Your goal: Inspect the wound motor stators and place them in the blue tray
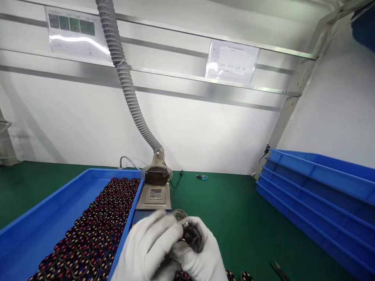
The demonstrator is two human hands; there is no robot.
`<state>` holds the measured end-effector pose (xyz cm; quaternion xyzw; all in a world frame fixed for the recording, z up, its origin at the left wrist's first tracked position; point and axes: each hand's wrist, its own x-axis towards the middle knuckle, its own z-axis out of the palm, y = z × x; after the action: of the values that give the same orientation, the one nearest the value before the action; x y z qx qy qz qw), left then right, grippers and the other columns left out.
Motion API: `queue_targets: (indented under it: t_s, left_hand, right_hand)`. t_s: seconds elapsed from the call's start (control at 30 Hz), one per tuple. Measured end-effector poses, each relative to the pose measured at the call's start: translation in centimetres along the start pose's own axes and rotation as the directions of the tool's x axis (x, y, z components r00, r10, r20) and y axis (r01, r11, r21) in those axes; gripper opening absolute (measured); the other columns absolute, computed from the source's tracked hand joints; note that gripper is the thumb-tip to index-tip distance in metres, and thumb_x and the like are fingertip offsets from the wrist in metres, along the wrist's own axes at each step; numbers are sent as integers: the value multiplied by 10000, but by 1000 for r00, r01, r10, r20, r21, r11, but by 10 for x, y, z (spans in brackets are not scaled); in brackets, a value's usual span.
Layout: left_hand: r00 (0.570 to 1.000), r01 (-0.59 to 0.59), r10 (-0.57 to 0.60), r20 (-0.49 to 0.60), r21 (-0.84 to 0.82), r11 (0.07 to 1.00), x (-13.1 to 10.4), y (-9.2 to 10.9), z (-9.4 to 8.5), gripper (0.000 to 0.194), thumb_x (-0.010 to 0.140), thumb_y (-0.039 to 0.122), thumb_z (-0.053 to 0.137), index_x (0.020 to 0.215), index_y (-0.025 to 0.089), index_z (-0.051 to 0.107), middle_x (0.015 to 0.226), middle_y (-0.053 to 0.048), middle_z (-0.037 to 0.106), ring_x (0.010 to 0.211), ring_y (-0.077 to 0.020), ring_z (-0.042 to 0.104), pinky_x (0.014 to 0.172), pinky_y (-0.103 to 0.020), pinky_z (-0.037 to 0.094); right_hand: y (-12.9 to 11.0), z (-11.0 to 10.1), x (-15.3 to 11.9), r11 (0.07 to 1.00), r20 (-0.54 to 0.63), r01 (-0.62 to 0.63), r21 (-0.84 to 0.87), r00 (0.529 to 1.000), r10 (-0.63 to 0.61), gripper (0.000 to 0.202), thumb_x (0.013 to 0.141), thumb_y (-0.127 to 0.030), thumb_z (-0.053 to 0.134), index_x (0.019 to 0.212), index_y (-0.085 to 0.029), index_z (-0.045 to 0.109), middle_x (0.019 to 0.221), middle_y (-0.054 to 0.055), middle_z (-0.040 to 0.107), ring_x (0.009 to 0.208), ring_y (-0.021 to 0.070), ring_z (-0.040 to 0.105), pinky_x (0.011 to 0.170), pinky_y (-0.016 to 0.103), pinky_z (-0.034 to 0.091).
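My left hand (149, 244), in a white glove, is closed, its thumb and fingertips brought up against the right hand and slightly blurred. My right hand (202, 251), gloved too with dark-stained fingertips, curls around a small dark part (184, 239) mostly hidden between the fingers; a coppery spot shows on it. Below the hands lie similar round black parts with red and copper-coloured dots (182, 275), partly covered. Just beyond the fingers sits a grey, rough-textured ball (179, 214).
On the left, a blue tray (35, 208) holds rows of round dotted parts (96, 222). A metal soldering pot (154, 197) stands under an extraction hose (129, 82). Stacked blue trays (316, 195) are at right. Dark pliers (279, 271) lie near the front; a small red-blue tool (202, 177) lies behind.
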<state>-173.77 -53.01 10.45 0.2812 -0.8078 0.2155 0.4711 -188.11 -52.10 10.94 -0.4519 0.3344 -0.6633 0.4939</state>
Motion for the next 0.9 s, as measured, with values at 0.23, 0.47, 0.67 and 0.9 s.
queue_targets:
  t_s: [0.23, 0.47, 0.67, 0.9]
  left_hand:
    - [958, 276, -235, 161, -315, 908, -6, -7, -5, 330, 910, 505, 316, 1091, 296, 497, 968, 26, 665, 899, -88, 629, 785, -145, 529]
    - [992, 48, -26, 125, -178, 983, -8, -11, -10, 255, 925, 365, 387, 1057, 199, 528, 988, -12, 664, 938, -121, 603, 838, -220, 497]
    - [989, -150, 150, 16, 140, 979, -9, -16, -17, 301, 928, 386, 377, 1023, 178, 573, 970, 9, 689, 897, -148, 610, 790, -316, 444]
    - [987, -162, 161, 24, 197, 967, -16, -16, -17, 287, 923, 293, 370, 1036, 141, 586, 987, -58, 678, 948, -199, 587, 848, -376, 394]
  right_hand:
    - [-5, -7, 4, 963, 242, 173, -206, 963, -121, 368, 488, -369, 838, 769, -225, 648, 763, 23, 613, 696, 180, 559, 650, 288, 483]
    - [0, -1, 0, 948, 216, 267, -172, 949, -229, 125, 684, -365, 730, 649, -247, 704, 674, 21, 568, 646, 164, 546, 657, 305, 457]
    - [4, 0, 6, 957, 14, 249, 148, 967, -254, 262, 644, -513, 715, 601, -261, 659, 610, -8, 522, 638, 160, 555, 615, 289, 466]
    - [3, 15, -10, 959, 25, 223, -177, 975, -222, 261, 627, -467, 746, 665, -213, 697, 672, 21, 603, 613, 144, 541, 610, 268, 445]
